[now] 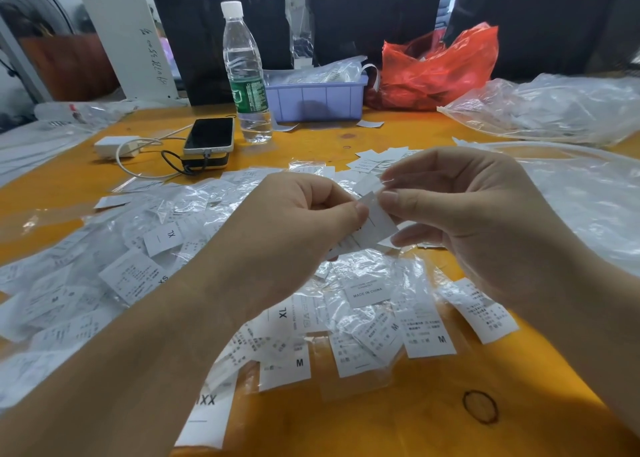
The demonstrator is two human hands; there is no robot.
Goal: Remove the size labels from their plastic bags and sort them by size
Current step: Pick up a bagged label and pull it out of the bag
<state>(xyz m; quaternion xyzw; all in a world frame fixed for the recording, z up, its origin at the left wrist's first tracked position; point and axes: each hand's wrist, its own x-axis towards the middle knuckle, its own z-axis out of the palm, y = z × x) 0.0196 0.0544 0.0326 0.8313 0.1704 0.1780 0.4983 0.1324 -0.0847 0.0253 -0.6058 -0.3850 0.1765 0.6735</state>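
Observation:
Both hands meet above the middle of the orange table (381, 422). My left hand (298, 221) pinches one end of a small white label in its clear bag (375, 222), and my right hand (460, 207) pinches the upper end between thumb and forefinger. Beneath the hands lies a heap of bagged size labels (145, 248); an XL label (162, 240), an M label (427, 332) and an XXL-type label (207, 418) can be read. Loose white labels (374, 160) lie beyond the hands.
A water bottle (247, 75), a phone (209, 134) on a power bank with cables, a white charger (116, 146), a purple bin (315, 101), a red plastic bag (440, 65) and big clear bags (554, 106) stand at the back. A rubber band (479, 406) lies near right.

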